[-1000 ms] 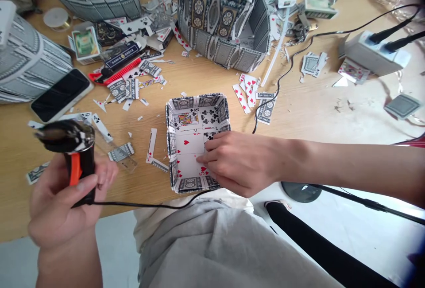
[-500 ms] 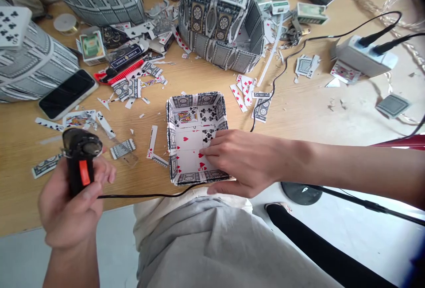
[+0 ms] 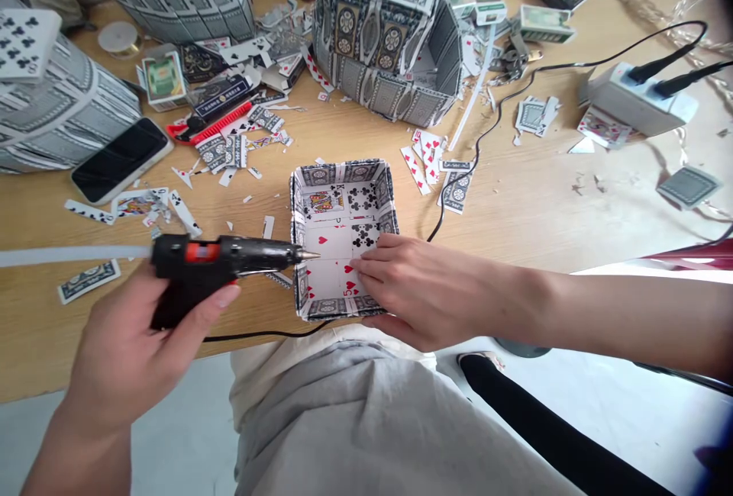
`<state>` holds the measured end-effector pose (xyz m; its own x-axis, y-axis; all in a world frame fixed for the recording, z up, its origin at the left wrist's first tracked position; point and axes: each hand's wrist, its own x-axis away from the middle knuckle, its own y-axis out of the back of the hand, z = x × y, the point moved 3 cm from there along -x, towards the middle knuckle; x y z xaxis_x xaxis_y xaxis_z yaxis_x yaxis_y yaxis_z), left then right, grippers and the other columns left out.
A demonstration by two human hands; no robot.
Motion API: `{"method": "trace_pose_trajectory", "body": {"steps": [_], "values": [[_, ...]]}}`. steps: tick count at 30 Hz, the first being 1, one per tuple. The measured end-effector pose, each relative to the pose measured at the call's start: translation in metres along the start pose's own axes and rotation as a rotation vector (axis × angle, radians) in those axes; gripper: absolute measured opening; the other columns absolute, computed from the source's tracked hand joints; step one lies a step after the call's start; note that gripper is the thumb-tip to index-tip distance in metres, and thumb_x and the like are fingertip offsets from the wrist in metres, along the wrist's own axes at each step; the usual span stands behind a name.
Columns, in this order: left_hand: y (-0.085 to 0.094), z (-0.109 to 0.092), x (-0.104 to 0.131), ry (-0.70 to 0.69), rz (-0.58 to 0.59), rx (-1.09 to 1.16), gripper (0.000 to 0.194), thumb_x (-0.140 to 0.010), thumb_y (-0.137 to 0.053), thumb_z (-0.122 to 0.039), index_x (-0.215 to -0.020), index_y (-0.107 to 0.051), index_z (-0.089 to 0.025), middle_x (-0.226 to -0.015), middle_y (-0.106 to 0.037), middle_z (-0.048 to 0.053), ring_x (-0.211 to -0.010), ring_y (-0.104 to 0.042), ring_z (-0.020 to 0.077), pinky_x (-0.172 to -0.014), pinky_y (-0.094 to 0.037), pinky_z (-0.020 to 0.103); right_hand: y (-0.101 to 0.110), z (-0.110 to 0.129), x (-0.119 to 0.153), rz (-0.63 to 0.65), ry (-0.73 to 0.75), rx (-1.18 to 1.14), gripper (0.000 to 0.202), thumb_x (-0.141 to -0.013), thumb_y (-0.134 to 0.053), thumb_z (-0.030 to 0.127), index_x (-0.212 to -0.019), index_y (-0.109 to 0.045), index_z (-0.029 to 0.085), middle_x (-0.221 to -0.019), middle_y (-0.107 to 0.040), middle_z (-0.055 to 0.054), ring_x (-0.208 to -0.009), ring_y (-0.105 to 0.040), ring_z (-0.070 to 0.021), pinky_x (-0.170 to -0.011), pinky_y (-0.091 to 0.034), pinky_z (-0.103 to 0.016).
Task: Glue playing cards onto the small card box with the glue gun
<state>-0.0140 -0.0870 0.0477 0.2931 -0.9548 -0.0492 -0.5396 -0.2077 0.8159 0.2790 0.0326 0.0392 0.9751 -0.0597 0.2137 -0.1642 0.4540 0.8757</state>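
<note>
"While the left hand (image 3: 123, 362) is wrapped around the handle of a black glue gun (image 3: 229, 256), what can't you make out?"

"Most of its fingers, tucked behind the handle; the thumb shows. The right hand (image 3: 418, 290) is half curled, fingers inside the box (image 3: 366, 170), thumb outside its near right corner. It hides that corner, so I can't tell whether it grips the wall or just rests there."

"Where's the box?"

"On the table (image 3: 532, 198), close to the near edge, between the hands. The gun's pointed metal tip reaches over its left wall; whether it touches the cards (image 3: 327, 243) inside is unclear."

"And the materials?"

"The box is a shallow rectangle, patterned card backs on its walls, smooth white faces lining the floor. A milky glue stick (image 3: 74, 255) runs from the gun, cut off at the left. The table is pale, grained wood."
</note>
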Motion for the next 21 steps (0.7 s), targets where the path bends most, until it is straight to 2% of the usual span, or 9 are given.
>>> {"method": "trace_pose_trajectory", "body": {"steps": [2, 5, 8, 11, 15, 21], "values": [[-0.002, -0.012, -0.008, -0.137, 0.090, -0.095, 0.038, -0.092, -0.076, -0.061, -0.118, -0.077, -0.034, -0.094, -0.081, 0.001, -0.079, -0.074, 0.0266, -0.068, -0.051, 0.035, 0.000, 0.001, 0.000, -0.002, 0.000, 0.006, 0.034, -0.108, -0.060, 0.039, -0.093, -0.079, 0.015, -0.089, -0.076, -0.014, -0.083, -0.065, -0.0265, -0.087, -0.040, -0.042], [-0.005, -0.034, -0.018, -0.363, 0.168, -0.123, 0.025, -0.101, -0.070, -0.056, -0.109, -0.070, -0.032, -0.086, -0.075, -0.001, -0.072, -0.072, 0.0249, -0.066, -0.049, 0.033, -0.002, 0.001, 0.001, -0.018, -0.003, 0.010, 0.034, -0.108, -0.061, 0.039, -0.093, -0.079, 0.015, -0.089, -0.077, -0.014, -0.084, -0.066, -0.0267, -0.087, -0.041, -0.042], [-0.008, -0.050, -0.023, -0.508, 0.244, -0.181, 0.018, -0.107, -0.062, -0.049, -0.105, -0.063, -0.030, -0.084, -0.071, 0.000, -0.070, -0.071, 0.0253, -0.061, -0.044, 0.033, -0.004, 0.000, 0.002, -0.048, -0.014, 0.008, 0.035, -0.108, -0.061, 0.042, -0.095, -0.080, 0.015, -0.091, -0.077, -0.014, -0.087, -0.066, -0.0268, -0.088, -0.042, -0.042], [-0.011, -0.057, -0.024, -0.555, 0.302, -0.244, 0.017, -0.109, -0.057, -0.047, -0.108, -0.061, -0.030, -0.083, -0.069, 0.001, -0.067, -0.069, 0.0262, -0.058, -0.039, 0.035, -0.006, -0.001, 0.003, -0.057, -0.021, 0.013, 0.038, -0.108, -0.061, 0.044, -0.096, -0.080, 0.015, -0.093, -0.078, -0.014, -0.089, -0.067, -0.0273, -0.089, -0.043, -0.042], [-0.015, -0.065, -0.025, -0.575, 0.360, -0.234, 0.017, -0.110, -0.055, -0.046, -0.115, -0.061, -0.032, -0.087, -0.072, 0.001, -0.068, -0.070, 0.0280, -0.059, -0.038, 0.038, -0.007, -0.002, 0.004, -0.050, -0.025, 0.025, 0.042, -0.108, -0.061, 0.048, -0.093, -0.081, 0.015, -0.094, -0.079, -0.015, -0.089, -0.067, -0.0285, -0.090, -0.043, -0.044], [-0.020, -0.076, -0.029, -0.577, 0.364, -0.180, 0.015, -0.109, -0.055, -0.044, -0.106, -0.064, -0.032, -0.078, -0.071, 0.000, -0.064, -0.069, 0.0274, -0.055, -0.034, 0.037, -0.007, -0.002, 0.003, -0.030, -0.025, 0.029, 0.039, -0.107, -0.060, 0.045, -0.093, -0.080, 0.014, -0.094, -0.078, -0.016, -0.088, -0.068, -0.0280, -0.091, -0.043, -0.044]]}}
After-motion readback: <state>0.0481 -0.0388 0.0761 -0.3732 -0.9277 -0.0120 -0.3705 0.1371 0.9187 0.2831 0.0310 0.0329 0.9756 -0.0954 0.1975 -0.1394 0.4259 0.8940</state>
